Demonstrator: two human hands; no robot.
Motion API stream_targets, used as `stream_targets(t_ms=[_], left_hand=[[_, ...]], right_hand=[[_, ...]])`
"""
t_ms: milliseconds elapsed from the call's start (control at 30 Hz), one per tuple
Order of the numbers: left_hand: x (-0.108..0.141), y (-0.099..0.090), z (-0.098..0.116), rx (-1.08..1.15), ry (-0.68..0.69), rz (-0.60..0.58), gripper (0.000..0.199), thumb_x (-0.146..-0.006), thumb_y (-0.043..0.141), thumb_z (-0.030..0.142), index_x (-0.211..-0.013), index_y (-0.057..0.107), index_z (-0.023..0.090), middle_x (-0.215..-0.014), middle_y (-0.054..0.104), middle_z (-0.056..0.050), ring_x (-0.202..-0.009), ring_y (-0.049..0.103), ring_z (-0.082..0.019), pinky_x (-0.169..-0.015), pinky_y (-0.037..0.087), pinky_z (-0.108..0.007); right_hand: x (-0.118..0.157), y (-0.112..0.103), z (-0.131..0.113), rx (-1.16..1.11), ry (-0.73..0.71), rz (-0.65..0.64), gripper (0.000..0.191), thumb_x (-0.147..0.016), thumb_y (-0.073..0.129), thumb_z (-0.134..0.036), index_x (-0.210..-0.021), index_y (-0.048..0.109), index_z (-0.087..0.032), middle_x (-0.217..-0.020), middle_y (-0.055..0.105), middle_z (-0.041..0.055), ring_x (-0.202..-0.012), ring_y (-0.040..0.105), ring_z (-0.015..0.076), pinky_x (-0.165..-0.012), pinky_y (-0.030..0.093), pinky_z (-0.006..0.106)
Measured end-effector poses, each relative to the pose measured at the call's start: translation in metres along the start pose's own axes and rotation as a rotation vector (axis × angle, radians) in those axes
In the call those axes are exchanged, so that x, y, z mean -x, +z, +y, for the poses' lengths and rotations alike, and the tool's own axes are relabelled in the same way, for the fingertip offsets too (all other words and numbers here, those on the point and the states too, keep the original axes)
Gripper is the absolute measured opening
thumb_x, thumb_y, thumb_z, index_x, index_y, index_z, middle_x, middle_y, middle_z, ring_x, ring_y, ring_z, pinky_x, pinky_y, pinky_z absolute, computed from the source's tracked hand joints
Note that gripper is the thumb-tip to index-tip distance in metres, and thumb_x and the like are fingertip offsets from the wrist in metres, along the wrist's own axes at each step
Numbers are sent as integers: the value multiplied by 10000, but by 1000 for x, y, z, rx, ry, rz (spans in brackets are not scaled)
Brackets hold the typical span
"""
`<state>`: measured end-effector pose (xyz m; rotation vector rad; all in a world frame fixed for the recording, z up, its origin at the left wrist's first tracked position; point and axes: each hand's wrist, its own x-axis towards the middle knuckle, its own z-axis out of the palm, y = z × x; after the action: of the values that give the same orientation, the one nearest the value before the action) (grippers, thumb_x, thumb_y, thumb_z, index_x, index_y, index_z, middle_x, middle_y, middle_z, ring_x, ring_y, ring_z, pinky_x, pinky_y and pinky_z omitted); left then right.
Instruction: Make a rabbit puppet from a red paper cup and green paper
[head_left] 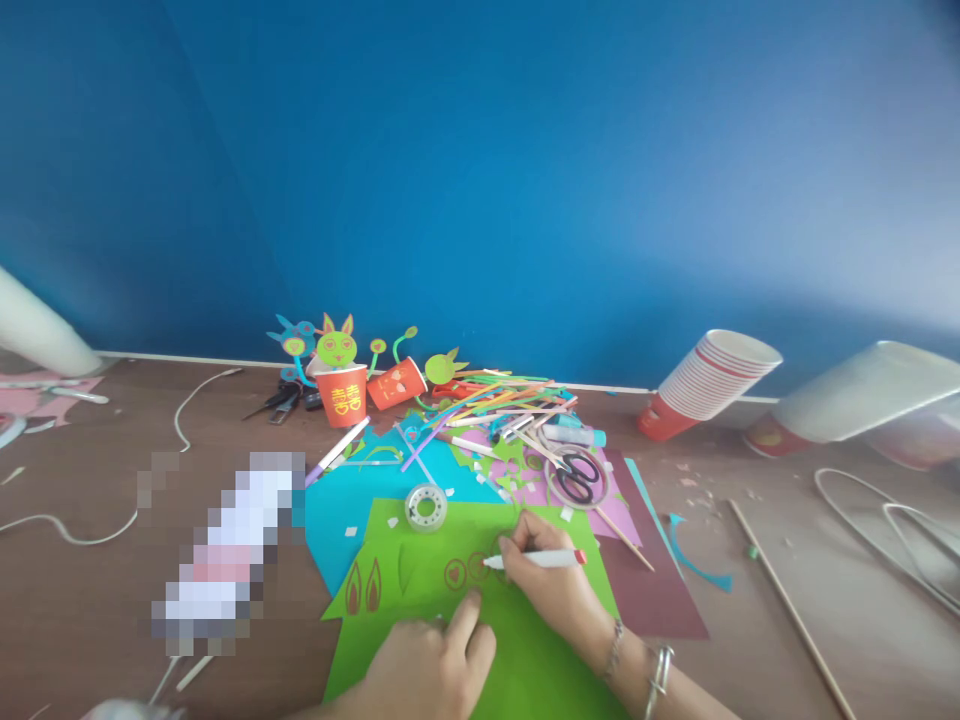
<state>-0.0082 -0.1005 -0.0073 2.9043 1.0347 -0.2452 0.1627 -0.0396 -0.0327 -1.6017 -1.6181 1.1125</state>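
The right hand (551, 580) pinches a white marker (536, 560) with a red end between thumb and fingers; its tip is at the second of two drawn circles on the green sheet (525, 660). The left hand (435, 665) lies on the lower part of this sheet, fingers loosely bent, index finger extended to just below the circles. Two pointed ear outlines (363, 586) are drawn near the left edge.

A tape roll (426, 508) sits at the sheet's upper edge. The blue sheet (326, 545) extends to the left, the maroon sheet (652, 590) to the right. Beyond these, black-handled scissors (576, 478) lie beside a pile of coloured sticks (495, 400). A red cup (341, 395) stands upright at rear left; another cup (396, 385) is tilted. At rear right, a cup stack (712, 375) leans on the bench (750, 660) before the blue wall (480, 200).
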Motion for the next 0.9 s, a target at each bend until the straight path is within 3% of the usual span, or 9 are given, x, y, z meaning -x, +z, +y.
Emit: stream_targets(t_ms=[600,900], left_hand=[[-1,-4,1,-14,10,-55,212,-838,379,84,-950,554,128,-1166,615,-191,-440,611,-164,-350,496,-284],[-1,-2,0,6,15,-9,208,-825,389,76,-934,561,117,-1143,622,-200,-415,598,-163,-326,490,-288]], right_hand=[[1,1,3,6,-19,-35,252,-731,519,-245,-542,353,-233,-443,408,-67,-428,351,95,-428,272,231],[0,1,1,37,-13,-33,248,-742,514,-262,-553,357,-231,-458,427,-60,-447,378,103,-448,282,238]])
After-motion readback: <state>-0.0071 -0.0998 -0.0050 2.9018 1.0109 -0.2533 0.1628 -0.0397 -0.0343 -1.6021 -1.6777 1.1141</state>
